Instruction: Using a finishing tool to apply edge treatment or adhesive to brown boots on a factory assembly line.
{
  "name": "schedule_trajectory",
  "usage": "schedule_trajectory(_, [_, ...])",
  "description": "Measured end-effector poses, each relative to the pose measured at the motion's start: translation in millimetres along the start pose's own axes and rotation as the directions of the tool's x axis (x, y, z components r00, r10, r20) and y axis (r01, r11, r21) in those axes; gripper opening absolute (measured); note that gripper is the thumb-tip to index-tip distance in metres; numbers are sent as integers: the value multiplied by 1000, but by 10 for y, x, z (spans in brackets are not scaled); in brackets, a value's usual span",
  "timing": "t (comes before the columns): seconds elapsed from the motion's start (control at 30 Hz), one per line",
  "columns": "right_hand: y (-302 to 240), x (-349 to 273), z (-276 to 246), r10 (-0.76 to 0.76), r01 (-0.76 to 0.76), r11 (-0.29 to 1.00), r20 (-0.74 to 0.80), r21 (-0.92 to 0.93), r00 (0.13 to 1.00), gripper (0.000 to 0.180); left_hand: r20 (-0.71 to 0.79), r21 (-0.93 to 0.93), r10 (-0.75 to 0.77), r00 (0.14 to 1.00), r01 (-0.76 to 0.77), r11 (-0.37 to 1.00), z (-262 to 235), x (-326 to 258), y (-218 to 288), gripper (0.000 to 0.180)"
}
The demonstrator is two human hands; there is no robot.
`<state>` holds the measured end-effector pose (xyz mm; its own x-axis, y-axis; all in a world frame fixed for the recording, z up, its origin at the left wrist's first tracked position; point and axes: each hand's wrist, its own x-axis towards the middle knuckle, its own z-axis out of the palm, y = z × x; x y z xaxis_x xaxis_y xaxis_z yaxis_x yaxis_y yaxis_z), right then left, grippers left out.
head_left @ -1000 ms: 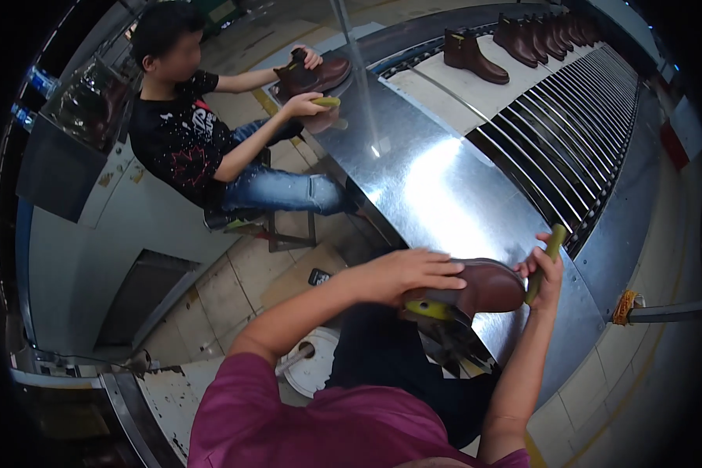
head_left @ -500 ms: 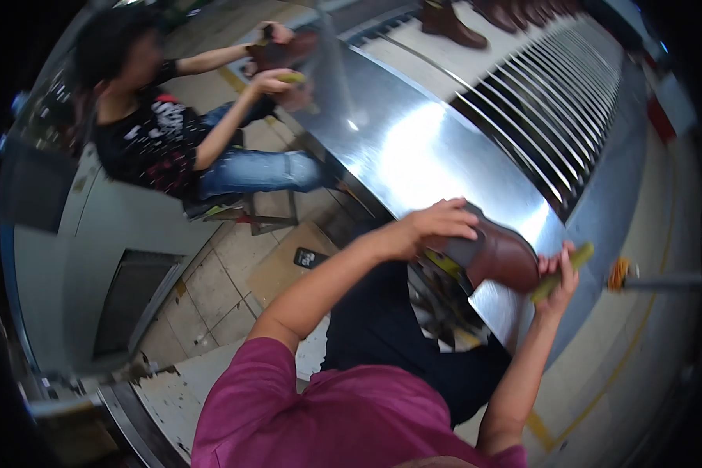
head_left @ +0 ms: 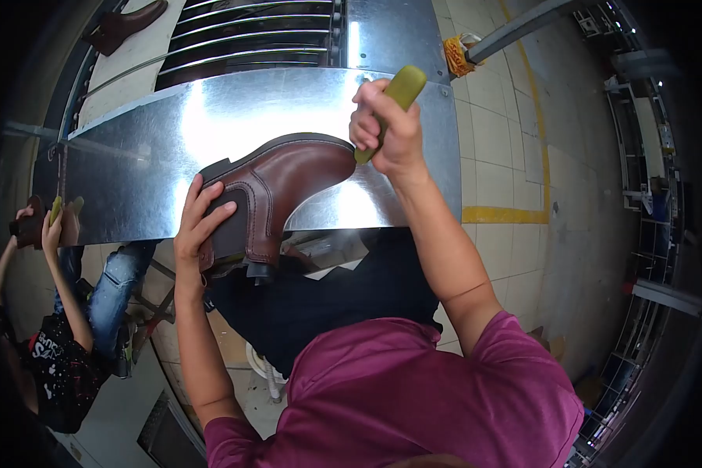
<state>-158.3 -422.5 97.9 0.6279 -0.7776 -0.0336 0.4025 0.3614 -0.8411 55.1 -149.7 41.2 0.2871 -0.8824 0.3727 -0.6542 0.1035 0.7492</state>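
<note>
A brown leather ankle boot [head_left: 308, 168] lies over the near edge of the shiny metal table, sole turned up and away, toe pointing right. Around its shaft, by the dark elastic side panel, my left hand [head_left: 197, 226] is closed, fingers across the panel. My right hand [head_left: 398, 136] wraps round an olive-green oblong pad [head_left: 407, 84], whose exact kind I cannot make out. The pad's lower end is at the boot's toe; whether they touch is hard to tell.
The metal table [head_left: 132, 187] stretches across in front of me. Behind it are a conveyor's metal rollers [head_left: 249, 39] and another brown boot [head_left: 125, 23]. At far left a co-worker's hand [head_left: 52, 226] holds a similar green pad by a boot. A bar with an orange wrapping [head_left: 460, 54] stands right.
My view has swung to the right, so the co-worker now sits at the far left edge. Both hands keep hold of the boot and the pad; the pad stays by the toe.
</note>
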Motion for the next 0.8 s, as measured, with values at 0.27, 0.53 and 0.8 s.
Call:
schedule_trajectory(0.27, [84,380,345,-1,18,989,115,-150,993,21,23,4,-48,999,48,999,-112,125,-14,48])
schedule_trajectory(0.53, [332,459,1053,22,100,902,275,-419,961,16,64,-64,-6,998,10,998,-192,52,-97,45])
schedule_trajectory(0.8, [646,284,1384,130,0,953,408,-304,903,14,59,108,2,998,-8,994,-145,70,462,58])
